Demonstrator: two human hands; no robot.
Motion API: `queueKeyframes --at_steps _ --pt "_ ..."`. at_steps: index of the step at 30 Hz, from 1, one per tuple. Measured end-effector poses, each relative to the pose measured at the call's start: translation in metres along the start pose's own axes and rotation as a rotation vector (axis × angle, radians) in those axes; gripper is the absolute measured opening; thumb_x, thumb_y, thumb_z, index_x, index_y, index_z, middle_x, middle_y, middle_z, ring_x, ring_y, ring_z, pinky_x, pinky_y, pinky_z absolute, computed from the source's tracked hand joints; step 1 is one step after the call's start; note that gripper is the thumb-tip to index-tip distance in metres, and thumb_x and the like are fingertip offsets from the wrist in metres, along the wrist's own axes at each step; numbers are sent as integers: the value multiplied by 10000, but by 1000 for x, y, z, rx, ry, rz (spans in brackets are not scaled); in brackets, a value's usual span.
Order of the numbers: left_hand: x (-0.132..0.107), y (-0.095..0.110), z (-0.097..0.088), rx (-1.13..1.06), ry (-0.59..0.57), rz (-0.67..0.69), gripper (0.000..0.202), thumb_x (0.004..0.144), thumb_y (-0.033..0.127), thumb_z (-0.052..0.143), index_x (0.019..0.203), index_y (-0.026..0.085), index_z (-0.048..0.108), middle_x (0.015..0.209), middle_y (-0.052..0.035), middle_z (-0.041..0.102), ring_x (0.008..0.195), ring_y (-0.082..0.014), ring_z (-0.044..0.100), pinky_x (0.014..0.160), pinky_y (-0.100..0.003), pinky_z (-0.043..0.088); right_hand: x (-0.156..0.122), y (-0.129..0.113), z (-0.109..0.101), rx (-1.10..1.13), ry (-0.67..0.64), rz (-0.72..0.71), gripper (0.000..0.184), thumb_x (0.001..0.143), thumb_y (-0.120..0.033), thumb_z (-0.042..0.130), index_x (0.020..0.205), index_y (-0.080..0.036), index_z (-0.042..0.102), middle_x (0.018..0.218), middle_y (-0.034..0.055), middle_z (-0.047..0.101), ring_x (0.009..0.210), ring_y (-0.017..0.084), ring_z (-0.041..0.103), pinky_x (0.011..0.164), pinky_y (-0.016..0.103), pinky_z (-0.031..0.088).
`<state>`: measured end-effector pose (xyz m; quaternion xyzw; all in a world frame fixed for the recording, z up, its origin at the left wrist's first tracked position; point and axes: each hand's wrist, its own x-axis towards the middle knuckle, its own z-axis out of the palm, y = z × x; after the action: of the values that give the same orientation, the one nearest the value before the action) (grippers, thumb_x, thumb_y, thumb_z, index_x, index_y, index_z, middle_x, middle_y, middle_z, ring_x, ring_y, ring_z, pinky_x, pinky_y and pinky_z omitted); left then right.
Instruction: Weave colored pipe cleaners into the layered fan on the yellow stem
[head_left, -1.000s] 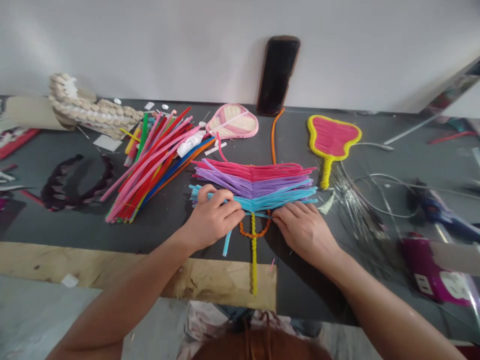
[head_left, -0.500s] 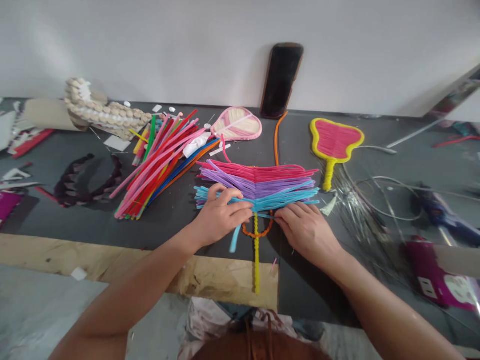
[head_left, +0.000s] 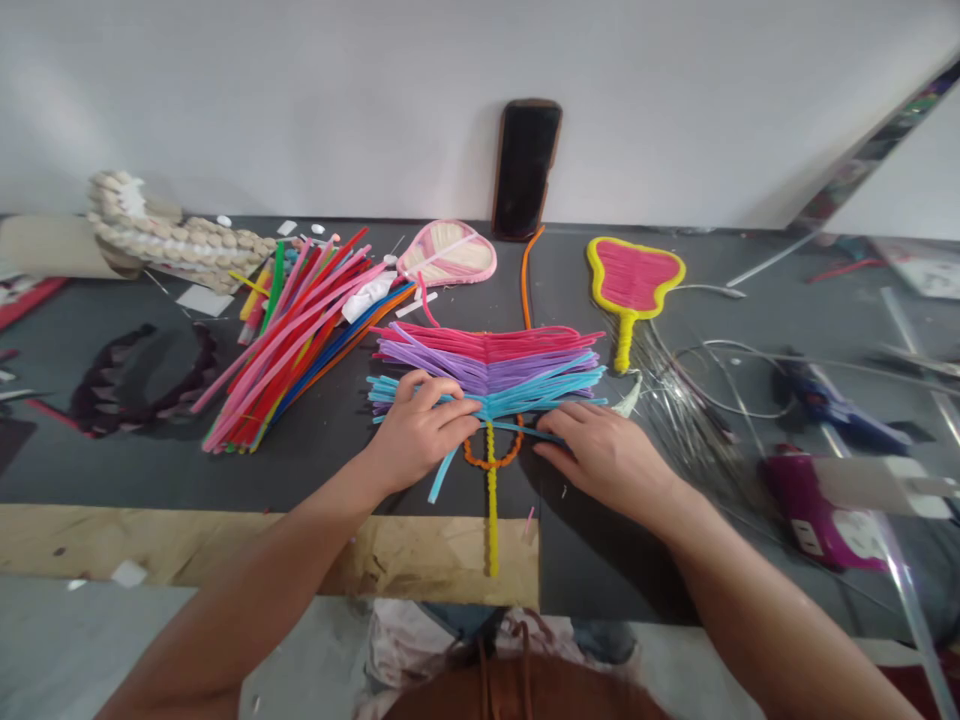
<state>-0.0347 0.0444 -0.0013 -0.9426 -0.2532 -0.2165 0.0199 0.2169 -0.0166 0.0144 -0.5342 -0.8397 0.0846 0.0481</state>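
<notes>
A fan-like piece made of pipe cleaners lies in front of me. Its red, purple and light blue rows [head_left: 536,385] fold around a yellow twisted stem [head_left: 492,500], and an orange twisted loop [head_left: 517,445] crosses the stem below them. My left hand [head_left: 416,430] rests over the left end of the blue rows, fingers closed, thumb and fingertips beside the stem. Under it a loose blue end [head_left: 444,475] sticks out downward. My right hand [head_left: 600,450] pinches a single blue pipe cleaner [head_left: 517,428] that runs across the stem.
A bundle of coloured pipe cleaners [head_left: 285,350] lies left, beside a dark headband [head_left: 90,390]. Farther back are a pink-edged fan shape [head_left: 450,255], a leaning phone [head_left: 527,165] and a yellow-rimmed fan [head_left: 637,280]. Loose wires [head_left: 690,410] and a blue glue gun [head_left: 840,405] lie right.
The view has shifted, so most things sit farther left. My right fingers have moved slightly outward from the stem along the blue pipe cleaner. My left hand keeps its place on the rows.
</notes>
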Motion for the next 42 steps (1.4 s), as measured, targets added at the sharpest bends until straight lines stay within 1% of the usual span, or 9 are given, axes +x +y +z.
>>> queueKeyframes --at_steps 6,10,14,20,23,26,30,35,42 --pt "0 -2 2 12 73 55 152 952 219 548 881 228 683 1052 17 731 1002 -188 545 920 -408 334 -16 24 -26 56 -197 207 91 868 -297 583 899 -247 653 748 -13 699 634 163 623 568 269 360" --pt "-1 -3 5 -3 108 76 82 921 194 596 874 207 662 1038 18 731 997 -202 538 901 -417 342 -26 37 -41 394 -55 249 172 874 -338 558 978 -253 665 845 -9 721 702 147 643 631 249 437" --pt "-2 -6 8 -13 118 89 55 900 196 626 865 219 662 1031 24 729 1000 -210 532 884 -417 351 -23 32 -45 713 73 309 232 854 -423 608 956 -226 677 873 21 706 724 154 620 619 253 463" --pt "-7 -9 13 -51 144 35 59 893 262 645 881 238 698 1028 -26 707 1012 -192 546 886 -401 372 -2 15 -14 1013 143 281 306 824 -421 643 1036 -201 658 853 43 691 719 163 635 637 288 524" --pt "-8 -9 12 -69 123 33 66 897 254 637 907 235 700 1031 -24 717 1028 -198 552 909 -411 370 3 16 6 970 144 282 358 822 -382 639 1135 -208 614 840 37 692 721 168 663 659 302 554" --pt "-7 -9 9 -111 93 20 83 903 231 618 922 234 699 1041 -20 725 1036 -200 557 927 -415 362 3 19 15 909 138 264 296 860 -375 592 1098 -203 621 756 20 680 635 155 660 605 288 563" --pt "-4 -9 7 -198 87 -28 108 916 253 586 913 227 691 1027 -17 732 1016 -196 560 920 -405 366 1 16 13 793 162 211 208 899 -350 544 989 -206 665 660 2 667 538 135 634 531 256 541" --pt "-4 -11 7 -293 76 -86 102 900 226 582 925 218 680 1030 -5 732 1008 -186 555 923 -385 363 1 12 9 599 246 136 186 920 -327 534 947 -226 688 700 10 700 517 129 635 534 252 534" --pt "-5 -12 9 -346 37 -130 103 888 222 584 895 228 687 1027 8 729 1019 -189 541 929 -375 347 5 6 18 449 315 -33 168 939 -283 530 974 -228 686 826 32 739 677 158 695 634 265 552"
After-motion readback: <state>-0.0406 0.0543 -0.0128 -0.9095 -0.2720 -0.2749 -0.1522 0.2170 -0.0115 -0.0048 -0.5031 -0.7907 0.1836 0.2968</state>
